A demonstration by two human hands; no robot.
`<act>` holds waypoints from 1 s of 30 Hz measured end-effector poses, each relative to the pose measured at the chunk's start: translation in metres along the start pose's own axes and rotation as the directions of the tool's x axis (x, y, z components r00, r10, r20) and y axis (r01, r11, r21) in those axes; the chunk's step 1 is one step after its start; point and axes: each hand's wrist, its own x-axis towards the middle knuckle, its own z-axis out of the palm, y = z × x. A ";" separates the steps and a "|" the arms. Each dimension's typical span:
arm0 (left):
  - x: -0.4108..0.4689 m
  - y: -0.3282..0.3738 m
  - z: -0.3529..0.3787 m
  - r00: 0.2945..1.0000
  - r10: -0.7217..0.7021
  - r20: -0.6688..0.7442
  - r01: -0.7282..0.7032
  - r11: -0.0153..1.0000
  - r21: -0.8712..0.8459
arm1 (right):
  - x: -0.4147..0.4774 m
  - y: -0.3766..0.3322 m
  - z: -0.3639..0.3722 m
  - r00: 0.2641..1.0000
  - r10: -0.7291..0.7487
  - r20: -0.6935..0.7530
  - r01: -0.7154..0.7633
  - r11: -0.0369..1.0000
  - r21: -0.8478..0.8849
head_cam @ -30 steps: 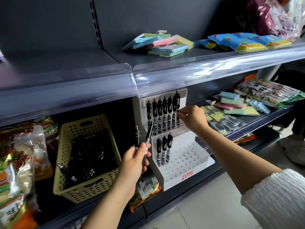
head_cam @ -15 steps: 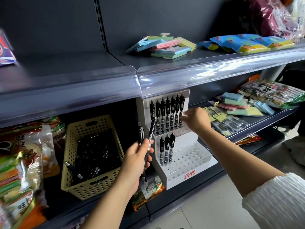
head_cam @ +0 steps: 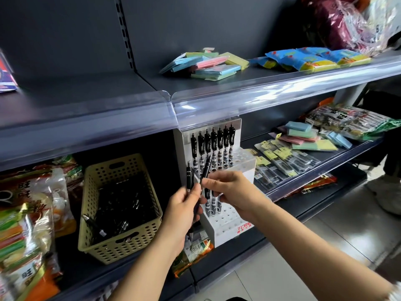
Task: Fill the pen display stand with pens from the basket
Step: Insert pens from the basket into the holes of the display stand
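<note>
Over from the top row of the stand, the right hand (head_cam: 236, 192) has dropped down and leftward to meet the left hand (head_cam: 182, 211) in front of the white pen display stand (head_cam: 225, 224). Its thumb and forefinger now pinch the tilted pen (head_cam: 206, 167) partway along the barrel, the other fingers curled loosely below.

The left hand grips two black pens (head_cam: 196, 181) in a closed fist, their clicker ends pointing up: the tilted pen leans right toward the stand, and the upright pen (head_cam: 189, 177) stands just left of it. The lower ends of both pens are hidden in the palm or behind the hand.

On the stand's tall back tier, seven black pens (head_cam: 213, 144) stand side by side in a row. On the lower tier a few more pens (head_cam: 211, 203) stand at the left, partly hidden behind the right hand; the holes to their right are bare.

A pale yellow perforated basket (head_cam: 112, 253) sits on the same shelf just left of the stand, with a heap of black pens (head_cam: 121, 203) inside. Snack bags (head_cam: 26, 213) crowd the far left. Pastel sticky-note pads (head_cam: 208, 66) lie on the upper shelf (head_cam: 86, 109).
</note>
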 end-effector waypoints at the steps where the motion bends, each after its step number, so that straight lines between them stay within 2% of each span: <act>1: 0.000 0.000 0.000 1.000 -0.006 0.006 0.006 1.000 -0.004 | 0.000 0.001 -0.001 1.000 0.010 0.015 -0.011 0.999 0.032; 5: -0.002 -0.001 -0.001 1.000 -0.011 0.010 0.011 1.000 -0.013 | -0.002 0.001 -0.003 0.999 -0.034 0.030 0.030 0.994 0.109; 9: -0.005 -0.003 0.003 1.000 0.008 0.028 -0.009 0.999 0.035 | -0.004 0.002 -0.004 0.997 -0.057 -0.046 0.065 0.975 0.214; 14: -0.003 0.001 0.009 0.999 0.046 0.020 -0.047 0.995 0.084 | -0.006 0.006 -0.006 0.992 -0.090 0.090 0.065 0.966 0.250; 16: -0.001 -0.001 0.009 0.999 0.045 0.018 -0.047 0.992 0.116 | -0.007 0.006 -0.010 0.992 -0.090 0.086 0.069 0.972 0.222; 18: 0.000 -0.005 0.007 0.999 0.034 0.012 -0.036 0.991 0.132 | -0.004 0.003 -0.019 0.994 -0.103 0.027 0.098 0.985 0.144; 20: 0.002 -0.008 0.004 1.000 0.019 -0.010 -0.018 0.994 0.108 | 0.004 -0.002 -0.033 0.988 -0.122 -0.096 0.132 0.986 0.104; 24: 0.010 -0.010 -0.004 0.994 0.084 -0.063 -0.066 0.965 0.253 | 0.026 -0.012 -0.067 0.894 -0.127 -0.430 0.214 0.963 0.162; 27: 0.013 -0.007 -0.002 0.995 0.075 -0.060 -0.058 0.966 0.251 | 0.041 -0.013 -0.077 0.832 -0.134 -0.538 0.283 0.937 0.204; 30: 0.017 -0.007 -0.001 0.996 0.053 -0.070 -0.037 0.976 0.215 | 0.060 -0.008 -0.080 0.787 -0.155 -0.597 0.292 0.946 0.140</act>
